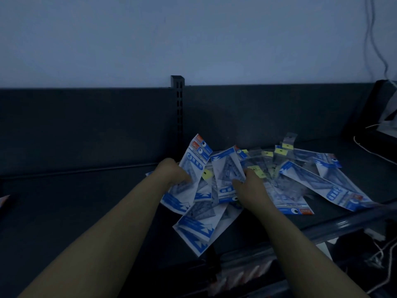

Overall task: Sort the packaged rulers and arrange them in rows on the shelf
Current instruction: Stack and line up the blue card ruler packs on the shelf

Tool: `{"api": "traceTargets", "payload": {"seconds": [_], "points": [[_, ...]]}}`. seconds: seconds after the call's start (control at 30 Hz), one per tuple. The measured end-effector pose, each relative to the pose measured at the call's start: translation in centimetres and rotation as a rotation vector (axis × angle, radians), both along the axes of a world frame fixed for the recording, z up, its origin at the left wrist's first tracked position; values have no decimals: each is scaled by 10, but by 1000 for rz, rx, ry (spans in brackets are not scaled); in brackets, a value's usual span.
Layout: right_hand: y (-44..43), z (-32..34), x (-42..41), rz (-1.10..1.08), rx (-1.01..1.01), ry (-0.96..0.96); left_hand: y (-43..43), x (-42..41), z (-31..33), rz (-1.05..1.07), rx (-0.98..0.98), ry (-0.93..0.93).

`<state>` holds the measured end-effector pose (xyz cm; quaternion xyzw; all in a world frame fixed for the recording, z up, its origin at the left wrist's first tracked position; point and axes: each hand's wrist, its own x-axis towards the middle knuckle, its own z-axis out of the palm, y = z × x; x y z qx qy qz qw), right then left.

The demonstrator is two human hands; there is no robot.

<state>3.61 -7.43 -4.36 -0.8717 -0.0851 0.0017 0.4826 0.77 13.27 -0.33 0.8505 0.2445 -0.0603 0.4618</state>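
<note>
Several packaged rulers in blue-and-white sleeves lie in a loose heap (pixel 305 179) on the dark shelf (pixel 75 201). Some clear packs with yellow labels (pixel 267 160) sit at the back of the heap. My left hand (pixel 174 175) grips a tilted blue-and-white pack (pixel 194 160) at the heap's left side. My right hand (pixel 249 188) holds another blue-and-white pack (pixel 225 168) in the middle, its thumb on top. A further pack (pixel 199 229) hangs over the shelf's front edge.
A slotted upright post (pixel 177 100) splits the dark back panel behind the heap. White cables (pixel 369 151) and a dark box (pixel 384 108) sit at the far right. A lower shelf level with reddish goods (pixel 240 276) shows beneath the front edge.
</note>
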Motion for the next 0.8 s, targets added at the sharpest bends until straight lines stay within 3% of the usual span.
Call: {"api": "traceTargets", "payload": {"seconds": [0.1, 0.3, 0.63, 0.8], "points": [[2, -1, 0, 0, -36, -10, 1, -1, -2, 23, -32, 21], [2, -1, -2, 9, -29, -16, -7, -14, -3, 54, -365, -58], [0, 24, -12, -23, 124, 16, 21, -36, 5, 43, -311, -137], [29, 27, -38, 4, 192, 63, 24, -58, 6, 11, -416, -255]]}}
